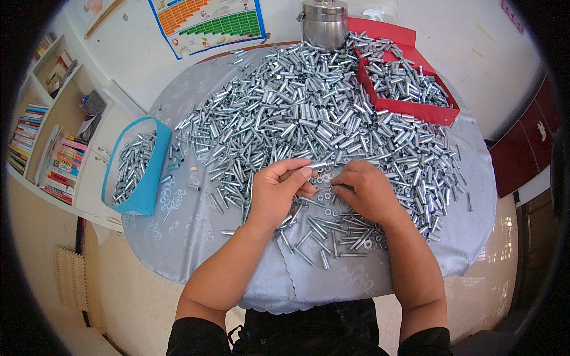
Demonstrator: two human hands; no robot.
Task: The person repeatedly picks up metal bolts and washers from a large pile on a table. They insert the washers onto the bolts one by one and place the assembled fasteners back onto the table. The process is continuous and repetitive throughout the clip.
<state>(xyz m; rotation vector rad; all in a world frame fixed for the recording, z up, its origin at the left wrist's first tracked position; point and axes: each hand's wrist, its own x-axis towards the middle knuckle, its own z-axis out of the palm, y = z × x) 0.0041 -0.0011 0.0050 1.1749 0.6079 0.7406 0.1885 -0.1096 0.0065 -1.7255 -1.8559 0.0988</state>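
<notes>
A big heap of shiny metal sleeves and bolts [309,113] covers a round table with a grey cloth [178,237]. My left hand [278,190] pinches a metal sleeve [320,164] between thumb and fingers. My right hand [367,188] is curled just to its right, fingertips down among small nuts and washers [323,178]; what it grips is hidden. Loose bolts [332,234] lie below both hands near the table's front edge.
A blue box [145,178] with metal parts stands at the table's left edge. A red box [409,107] full of parts sits at the back right. A steel pot [323,24] stands at the back. Bookshelves [53,130] are on the left.
</notes>
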